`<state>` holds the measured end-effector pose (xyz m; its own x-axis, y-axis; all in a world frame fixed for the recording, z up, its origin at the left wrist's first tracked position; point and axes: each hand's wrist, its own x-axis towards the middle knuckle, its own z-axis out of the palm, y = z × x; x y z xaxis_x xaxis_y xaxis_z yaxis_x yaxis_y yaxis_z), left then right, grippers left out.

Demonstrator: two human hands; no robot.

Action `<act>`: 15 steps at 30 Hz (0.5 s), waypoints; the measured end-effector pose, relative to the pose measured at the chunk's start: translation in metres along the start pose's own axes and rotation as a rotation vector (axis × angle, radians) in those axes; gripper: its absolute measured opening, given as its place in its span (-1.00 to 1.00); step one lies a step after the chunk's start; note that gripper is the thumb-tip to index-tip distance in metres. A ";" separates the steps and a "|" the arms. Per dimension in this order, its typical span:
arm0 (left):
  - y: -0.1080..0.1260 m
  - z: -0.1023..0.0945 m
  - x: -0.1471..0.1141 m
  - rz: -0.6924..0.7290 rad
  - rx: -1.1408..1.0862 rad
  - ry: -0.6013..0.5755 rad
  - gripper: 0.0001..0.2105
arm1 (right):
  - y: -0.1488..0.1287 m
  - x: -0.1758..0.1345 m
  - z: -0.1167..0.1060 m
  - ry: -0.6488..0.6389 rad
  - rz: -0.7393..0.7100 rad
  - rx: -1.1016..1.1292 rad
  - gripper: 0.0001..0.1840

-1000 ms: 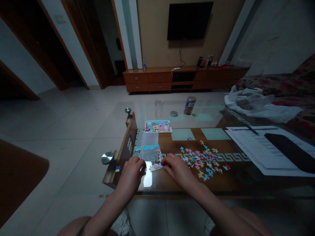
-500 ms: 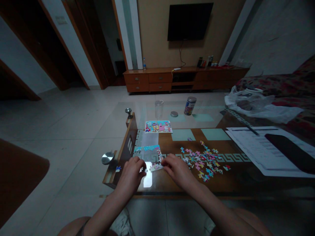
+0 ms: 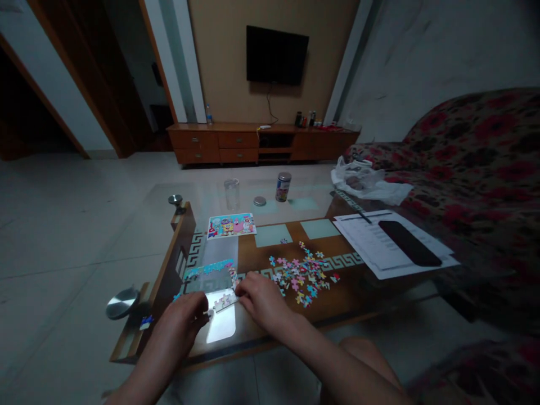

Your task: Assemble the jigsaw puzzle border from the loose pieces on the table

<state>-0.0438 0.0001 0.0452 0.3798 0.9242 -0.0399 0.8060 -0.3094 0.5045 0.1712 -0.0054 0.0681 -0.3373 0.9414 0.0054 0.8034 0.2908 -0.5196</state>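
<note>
My left hand (image 3: 185,315) is closed in a pinch on a small jigsaw puzzle piece (image 3: 209,312), mostly hidden by the fingers. Just right of it lies a short strip of joined puzzle pieces (image 3: 224,302) on the glass tabletop, over a bright reflection. The fingers of my right hand (image 3: 259,295) are closed at the strip's right end. Behind the hands, a partly joined puzzle border (image 3: 211,268) forms a top edge and a right side. A heap of loose puzzle pieces (image 3: 299,273) spreads to the right of my right hand.
A cartoon picture card (image 3: 232,225) lies beyond the border. Farther back stand a clear jar (image 3: 232,194), a round lid (image 3: 260,201) and a printed can (image 3: 283,187). Papers (image 3: 379,247) with a black phone (image 3: 409,243) lie at right. One blue piece (image 3: 146,322) sits far left.
The camera view has turned to the right, so the scene sits farther left. Both hands stay at the strip, with the left fingers slightly farther from its left end.
</note>
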 end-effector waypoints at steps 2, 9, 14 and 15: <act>0.009 0.003 0.000 0.034 -0.069 0.021 -0.86 | -0.001 -0.002 -0.001 0.006 0.000 -0.002 -0.83; 0.069 0.033 0.011 0.178 -0.120 -0.022 -0.80 | 0.023 -0.007 -0.017 0.099 0.021 -0.029 -0.82; 0.101 0.045 0.026 0.165 -0.035 -0.104 -0.76 | 0.065 -0.009 -0.057 0.353 0.241 -0.087 -0.81; 0.104 0.046 0.029 0.167 -0.024 -0.104 -0.74 | 0.071 -0.010 -0.064 0.382 0.291 -0.101 -0.80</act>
<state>0.0721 -0.0156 0.0565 0.5533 0.8319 -0.0425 0.7175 -0.4499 0.5318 0.2630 0.0169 0.0855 0.0971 0.9760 0.1948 0.8873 0.0037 -0.4611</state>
